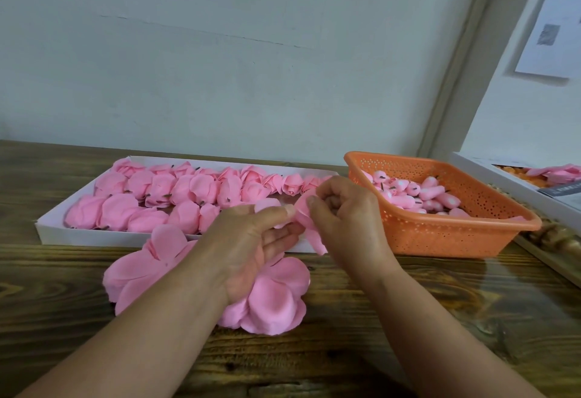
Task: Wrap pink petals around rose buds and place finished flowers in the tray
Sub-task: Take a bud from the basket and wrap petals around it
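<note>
A: Nearest us, what's on the wooden table?

B: A loose pile of pink petals, spread flat, partly under the left forearm. Just above it the two hands meet.

A: Holding what?

B: The left hand has its thumb pressed down on a petal piece, fingers loosely curled beneath it. The right hand is curled tight and pinches the same piece from the other side. Whether a bud sits inside those right fingers, I can't tell; they hide it.

A: So where does the work lie from each hand?

B: Between them, touching both. The free end of the petal hangs downward toward the table, so its length runs roughly up and down. I'd judge they're midway through wrapping.

A: And the drop-off?

B: The white tray lies just behind the hands and stretches off to the left, packed with finished flowers. The left hand is nearer most of it; a small gap shows at its right end, behind the hands.

A: Anything in the way?

B: Only the tray's low front wall. To the right, the orange basket holds the buds, nearest the right hand. Beyond that a second box sits at the edge.
</note>
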Demonstrator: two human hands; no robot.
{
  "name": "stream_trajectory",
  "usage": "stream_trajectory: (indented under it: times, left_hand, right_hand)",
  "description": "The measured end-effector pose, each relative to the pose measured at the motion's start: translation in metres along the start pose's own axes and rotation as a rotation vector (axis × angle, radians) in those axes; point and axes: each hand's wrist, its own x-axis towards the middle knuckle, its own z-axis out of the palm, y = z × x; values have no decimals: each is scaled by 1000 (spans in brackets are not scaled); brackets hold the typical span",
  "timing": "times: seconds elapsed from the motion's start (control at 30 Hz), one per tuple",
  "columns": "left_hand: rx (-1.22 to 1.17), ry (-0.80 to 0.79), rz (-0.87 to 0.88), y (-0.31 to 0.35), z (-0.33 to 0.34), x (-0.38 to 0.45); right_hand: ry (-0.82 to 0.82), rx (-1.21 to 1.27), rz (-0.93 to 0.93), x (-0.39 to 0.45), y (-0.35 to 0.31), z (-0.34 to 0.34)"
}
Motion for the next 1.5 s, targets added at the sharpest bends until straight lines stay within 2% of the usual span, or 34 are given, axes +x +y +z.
stream_trajectory:
  times: [0.17, 0.3, 0.53, 0.67, 0.8, 0.97, 1.17, 1.3, 1.4, 1.5]
  left_hand:
    - [-110, 113, -47, -5, 4, 1]
    - [-97, 201, -13, -6, 2, 3]
    - [435, 265, 204, -9, 0, 0]
    - [542, 325, 317, -7, 0, -2]
    - [537, 340, 316, -6, -2, -2]
    - [368, 415, 247, -5, -2, 2]
    - [557, 286, 394, -4, 3, -5]
    - [631, 197, 398, -2, 6, -9]
    - [550, 126, 353, 1, 8, -9]
    - [378, 143, 300, 4, 6, -6]
  right_hand:
    - [-13, -49, -13, -2, -2, 4]
    - [-24, -87, -39, -4, -4, 5]
    - [-86, -125, -37, -6, -7, 4]
    - [-149, -150, -59, -7, -8, 6]
    - [-244, -121, -133, -9, -11, 5]
    - [-228, -137, -140, -7, -10, 3]
    - [-265, -155, -159, -8, -11, 3]
    - [-258, -175, -162, -7, -10, 2]
    - [-220, -162, -135, -6, -7, 0]
    - [-197, -104, -79, -5, -5, 0]
